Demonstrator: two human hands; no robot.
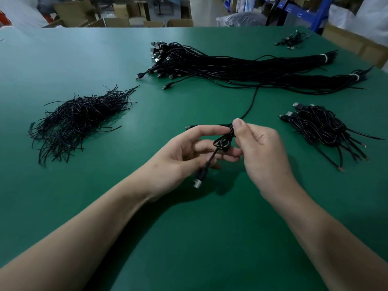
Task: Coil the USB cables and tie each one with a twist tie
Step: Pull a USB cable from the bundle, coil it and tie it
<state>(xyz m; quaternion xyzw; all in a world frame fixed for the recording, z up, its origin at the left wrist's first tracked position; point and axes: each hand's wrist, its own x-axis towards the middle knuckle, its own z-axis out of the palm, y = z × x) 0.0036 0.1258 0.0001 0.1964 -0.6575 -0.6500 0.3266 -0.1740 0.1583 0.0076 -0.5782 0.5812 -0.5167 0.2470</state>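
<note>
A black USB cable [251,103] runs from the big bundle down to my hands, where it forms small loops [222,142]. My left hand [184,156] holds the loops, its fingers spread through them, and the plug end [198,181] hangs below it. My right hand [260,145] pinches the cable at the top of the loops between thumb and fingers. A heap of black twist ties [77,120] lies to the left on the green table [189,238].
Two long bundles of uncoiled USB cables [231,66] lie across the far middle and right. A pile of coiled, tied cables [321,127] sits at the right. A few more cables [291,39] lie at the far right corner. Cardboard boxes and blue shelving stand beyond the table.
</note>
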